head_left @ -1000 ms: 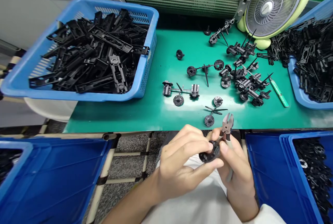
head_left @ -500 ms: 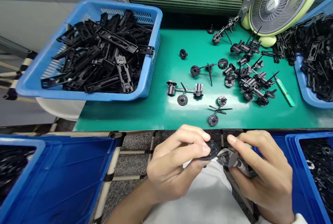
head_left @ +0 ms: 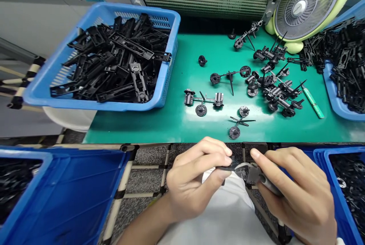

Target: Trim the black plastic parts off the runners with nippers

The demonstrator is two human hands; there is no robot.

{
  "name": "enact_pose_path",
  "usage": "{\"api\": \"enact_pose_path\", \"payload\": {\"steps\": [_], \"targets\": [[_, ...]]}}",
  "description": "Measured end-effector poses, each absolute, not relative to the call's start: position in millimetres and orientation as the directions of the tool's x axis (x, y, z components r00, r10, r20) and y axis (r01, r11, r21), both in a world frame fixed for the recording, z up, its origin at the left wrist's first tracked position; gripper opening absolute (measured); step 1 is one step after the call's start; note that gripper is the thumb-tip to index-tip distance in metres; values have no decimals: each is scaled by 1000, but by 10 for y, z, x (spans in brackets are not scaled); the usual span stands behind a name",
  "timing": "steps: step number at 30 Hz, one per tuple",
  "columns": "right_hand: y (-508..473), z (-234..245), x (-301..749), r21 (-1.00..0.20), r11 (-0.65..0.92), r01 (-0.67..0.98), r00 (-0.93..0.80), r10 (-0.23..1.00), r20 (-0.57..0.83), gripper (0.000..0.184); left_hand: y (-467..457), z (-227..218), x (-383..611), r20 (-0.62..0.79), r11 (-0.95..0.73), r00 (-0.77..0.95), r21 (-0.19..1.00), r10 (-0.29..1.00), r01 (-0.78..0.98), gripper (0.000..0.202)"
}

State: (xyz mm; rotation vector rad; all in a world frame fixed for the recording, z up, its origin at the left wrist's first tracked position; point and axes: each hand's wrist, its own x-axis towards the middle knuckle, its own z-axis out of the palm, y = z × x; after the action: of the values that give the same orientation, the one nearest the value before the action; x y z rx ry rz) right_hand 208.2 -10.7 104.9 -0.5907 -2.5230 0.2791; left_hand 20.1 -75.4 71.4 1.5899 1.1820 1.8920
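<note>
My left hand [head_left: 196,178] pinches a black round plastic part [head_left: 228,168], a flat disc with a short stem, above my lap. In my right hand [head_left: 296,188] is a knife [head_left: 253,174] with a grey handle and a curved, pale blade. The blade's tip meets the disc's right edge; the exact contact is too small to make out. On the green table just beyond my hands lie similar black discs, such as a disc on a thin sprue [head_left: 234,132] and a disc beside a sprue with two cylinders [head_left: 201,110].
A light blue basket [head_left: 114,105] of long black parts stands at left, another basket [head_left: 330,97] at right. A pile of black sprues [head_left: 276,93], a green pen-like cutter [head_left: 313,102] and a fan [head_left: 299,8] are on the table [head_left: 159,127]. Dark blue bins [head_left: 82,184] flank my lap.
The disc has tipped from a slant to nearly edge-on in my left hand. My right hand and the knife have shifted slightly right and down, the blade staying at the disc's edge.
</note>
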Motion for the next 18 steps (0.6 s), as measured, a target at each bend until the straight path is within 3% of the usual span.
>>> {"api": "enact_pose_path", "payload": {"steps": [7,10,13,15,17,18], "targets": [[-116,1067,2100,-338,874,349,-784,470,405,40,-766,699,242,491,-491,-317,867,811,89,13],[-113,956,2151,-500,803,326,-712,556,428,41,-766,649,282,425,-469,-347,882,836,-51,14],[15,677,2154,-794,543,274,-460,799,388,32,-740,596,330,287,-413,-400,869,870,-272,20],[202,435,2102,-935,298,193,-256,935,245,18,-692,578,377,180,-321,-345,853,921,-412,23],[448,204,2034,-989,147,25,-85,986,144,20,-594,573,474,128,-233,-240,840,962,-489,21],[575,106,2007,-990,143,14,-54,988,142,23,-521,574,559,123,-210,-203,840,972,-500,19]]}}
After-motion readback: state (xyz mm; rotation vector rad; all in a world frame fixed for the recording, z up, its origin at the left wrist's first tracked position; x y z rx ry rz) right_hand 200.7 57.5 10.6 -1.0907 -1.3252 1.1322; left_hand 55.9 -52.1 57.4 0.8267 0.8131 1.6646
